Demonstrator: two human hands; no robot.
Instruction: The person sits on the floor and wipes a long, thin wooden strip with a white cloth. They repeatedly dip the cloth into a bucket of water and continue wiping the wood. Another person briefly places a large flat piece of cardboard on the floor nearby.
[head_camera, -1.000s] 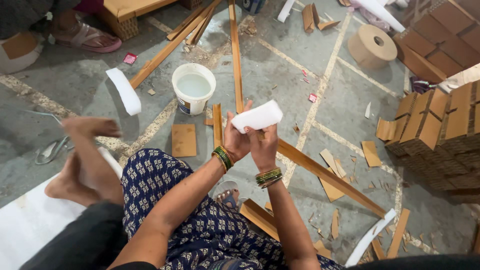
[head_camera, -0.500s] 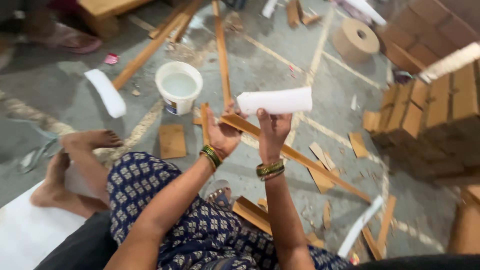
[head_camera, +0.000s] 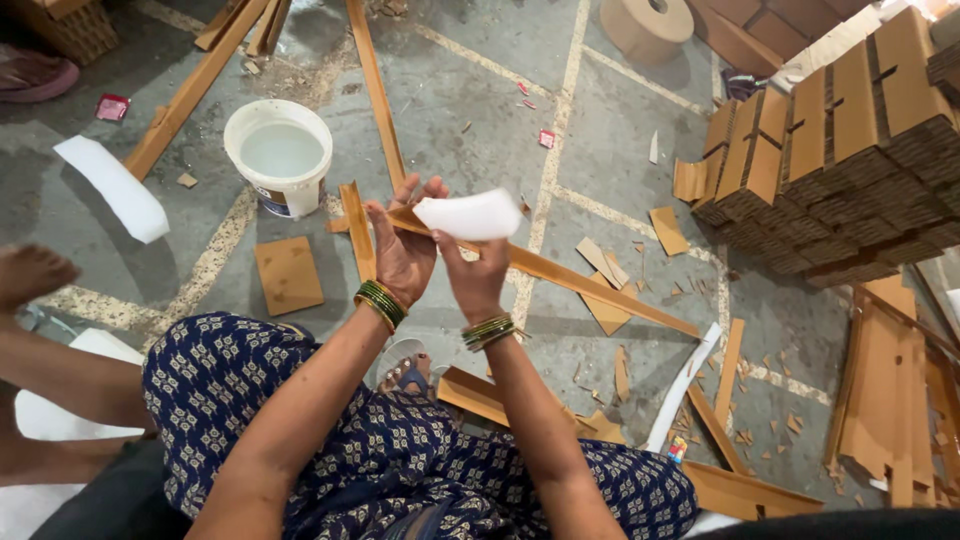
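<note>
Left hand (head_camera: 402, 252): lying open with fingers spread, palm pressing up against the near end of the white paper piece (head_camera: 470, 214), backing it rather than gripping it.
Right hand (head_camera: 472, 275): pinching the white paper piece from below, fingers closing on its lower edge.
White paper piece: being held up between both hands, above the floor (head_camera: 600, 130) and just over the long cardboard strip (head_camera: 580, 283).
Bangles: green ones sitting on the left wrist (head_camera: 380, 303) and on the right wrist (head_camera: 488, 331).
Long cardboard strip: running slantwise across the floor directly under the white paper piece, away to its right.
White bucket (head_camera: 279, 157): standing on the floor to the left of the white paper piece, holding pale liquid.
Cardboard square (head_camera: 288, 275): lying flat on the floor, below the bucket and left of the white paper piece.
White sheet (head_camera: 111, 187): lying on the floor far left of the white paper piece.
Stacked slotted cardboard (head_camera: 840, 150): piling up well to the right of the white paper piece.
Cardboard roll (head_camera: 646, 24): resting on the floor above and right of the white paper piece.
</note>
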